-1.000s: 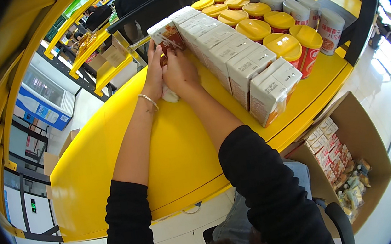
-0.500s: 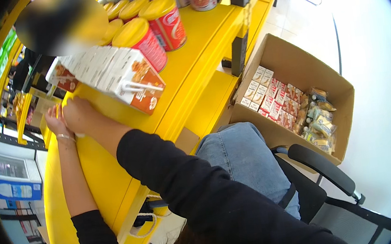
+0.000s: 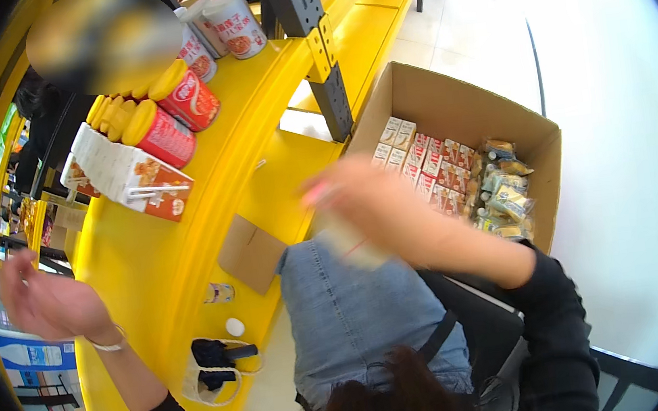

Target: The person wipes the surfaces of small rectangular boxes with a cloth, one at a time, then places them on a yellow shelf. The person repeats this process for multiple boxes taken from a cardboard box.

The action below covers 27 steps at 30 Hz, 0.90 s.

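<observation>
My left hand (image 3: 56,305) is raised over the curved end of the yellow shelf (image 3: 139,251), its fingers apart and nothing in it. Smeared by motion, my right hand (image 3: 382,207) is above my lap, beside the cardboard box (image 3: 487,98). Under its fingers shows a pale, whitish thing (image 3: 358,249), too blurred to name. Inside the box stand rows of small drink cartons (image 3: 426,166) in white, red and brown, next to several clear-wrapped food packs (image 3: 511,197). A row of drink cartons with straws (image 3: 157,188) stands on the shelf, away from both hands.
Behind the cartons are red cans with yellow lids (image 3: 187,96) and white cans (image 3: 234,25). A dark metal post (image 3: 322,76) rises at the shelf edge. The lower shelf holds a cardboard piece (image 3: 252,253) and a bag with rope handles (image 3: 213,365). An office chair (image 3: 479,310) is under me.
My hands were together at the shelf end; now they are apart. The right has swung right towards the box, while the left has moved left and nearer. The view has shifted too.
</observation>
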{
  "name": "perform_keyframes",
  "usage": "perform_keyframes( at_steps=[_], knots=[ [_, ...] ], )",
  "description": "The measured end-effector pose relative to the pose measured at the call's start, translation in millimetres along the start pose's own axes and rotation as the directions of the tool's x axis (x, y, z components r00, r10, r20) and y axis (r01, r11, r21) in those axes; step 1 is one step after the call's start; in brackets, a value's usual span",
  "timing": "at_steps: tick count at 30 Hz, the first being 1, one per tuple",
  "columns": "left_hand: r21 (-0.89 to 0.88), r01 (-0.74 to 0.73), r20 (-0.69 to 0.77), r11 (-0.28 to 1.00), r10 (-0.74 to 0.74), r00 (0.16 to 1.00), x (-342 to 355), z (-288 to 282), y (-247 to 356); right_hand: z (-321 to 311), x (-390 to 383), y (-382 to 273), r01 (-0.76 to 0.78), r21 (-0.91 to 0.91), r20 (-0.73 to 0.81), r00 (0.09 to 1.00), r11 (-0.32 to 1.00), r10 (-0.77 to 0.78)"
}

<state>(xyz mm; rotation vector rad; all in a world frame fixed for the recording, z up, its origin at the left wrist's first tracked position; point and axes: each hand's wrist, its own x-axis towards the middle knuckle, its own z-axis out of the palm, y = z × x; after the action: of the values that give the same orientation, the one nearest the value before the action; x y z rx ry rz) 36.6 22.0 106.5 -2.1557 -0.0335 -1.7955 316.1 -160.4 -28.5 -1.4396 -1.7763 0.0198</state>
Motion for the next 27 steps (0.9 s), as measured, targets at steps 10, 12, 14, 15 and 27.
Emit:
perform_keyframes(
  at_steps=[10, 12, 14, 15, 27],
  knots=[
    [-0.498, 0.206, 0.763, 0.843, 0.312, 0.566, -110, 220, 199, -83, -169, 200, -0.709, 0.704, 0.172, 0.223, 0.039, 0.959],
    [-0.492, 0.377, 0.822, 0.785, 0.276, 0.497, -137, 262, 214, -43, -209, 242, -0.653, 0.742, 0.314, 0.138, -0.152, 0.939],
    [-0.474, 0.499, 0.863, 0.726, 0.270, 0.427, -171, 298, 226, -9, -247, 269, -0.562, 0.767, 0.408, 0.053, -0.310, 0.911],
    [-0.454, 0.535, 0.882, 0.713, 0.273, 0.385, -189, 314, 231, 8, -261, 280, -0.534, 0.764, 0.426, -0.001, -0.361, 0.905],
    [-0.225, 0.576, 0.886, 0.786, 0.411, -0.214, -418, 434, 315, 199, -442, 369, -0.951, 0.119, 0.402, -0.217, -0.285, 0.890]
  ],
)
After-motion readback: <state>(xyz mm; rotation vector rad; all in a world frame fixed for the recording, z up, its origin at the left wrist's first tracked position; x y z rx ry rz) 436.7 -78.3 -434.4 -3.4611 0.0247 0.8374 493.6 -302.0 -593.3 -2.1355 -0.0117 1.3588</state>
